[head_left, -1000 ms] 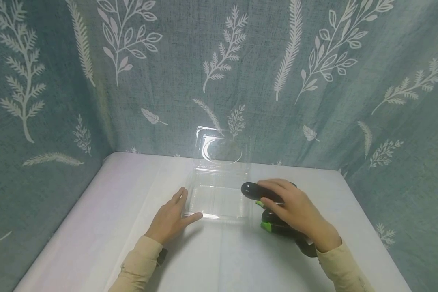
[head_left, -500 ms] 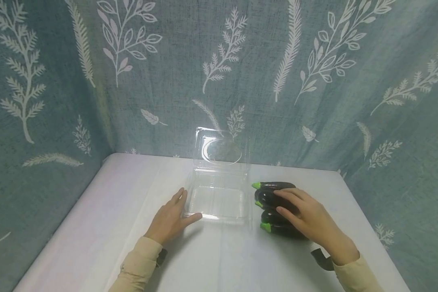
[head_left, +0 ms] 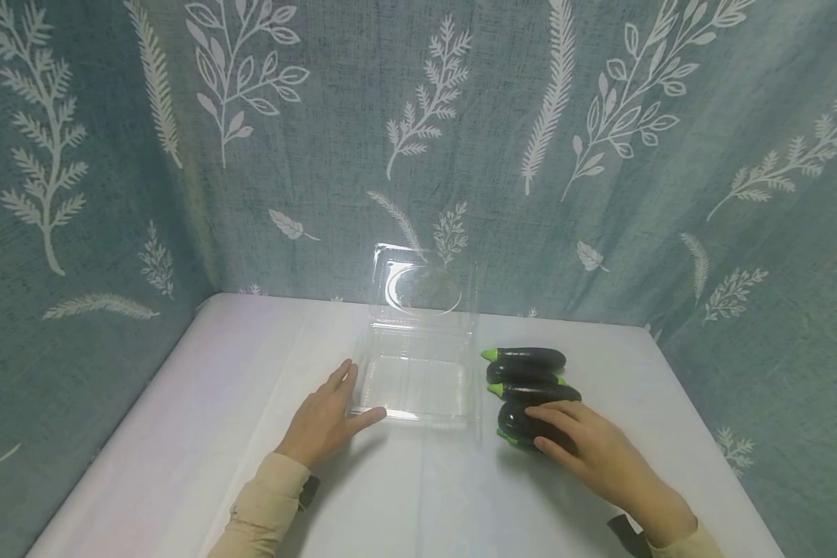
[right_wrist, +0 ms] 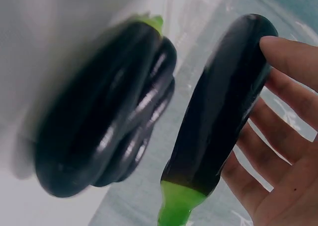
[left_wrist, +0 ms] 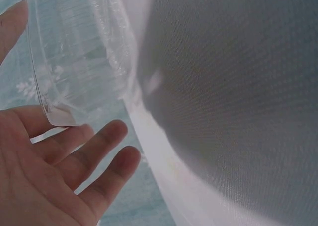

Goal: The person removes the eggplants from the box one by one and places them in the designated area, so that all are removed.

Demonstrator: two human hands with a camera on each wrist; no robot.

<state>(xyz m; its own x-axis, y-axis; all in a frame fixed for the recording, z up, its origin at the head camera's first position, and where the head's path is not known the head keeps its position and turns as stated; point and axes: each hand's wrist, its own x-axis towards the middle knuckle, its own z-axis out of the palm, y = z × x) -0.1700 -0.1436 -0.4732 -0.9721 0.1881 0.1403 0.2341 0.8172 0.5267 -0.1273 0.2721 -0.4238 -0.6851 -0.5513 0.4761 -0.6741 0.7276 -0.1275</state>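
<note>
My right hand [head_left: 603,449] holds a glossy dark eggplant [right_wrist: 218,107] between thumb and fingertips near its rounded end; its green stem points away from the fingers. In the head view it is over the front of a row of eggplants [head_left: 537,359], partly covering the nearest one. Those in the row lie side by side, with green caps. My left hand [head_left: 324,415] rests at the front left corner of a clear plastic clamshell container [head_left: 418,415]. Its fingers are spread along the side, and the thumb reaches the front rim. The container's lid [head_left: 425,288] stands up at the back.
A white cloth covers the table [head_left: 418,496]. Patterned green-blue curtain [head_left: 335,155] hangs behind it and at both sides. The eggplant row lies just right of the container.
My right hand has carried the eggplant from beside the container's right edge, back over the row and toward me. The left hand and the container have stayed put.
</note>
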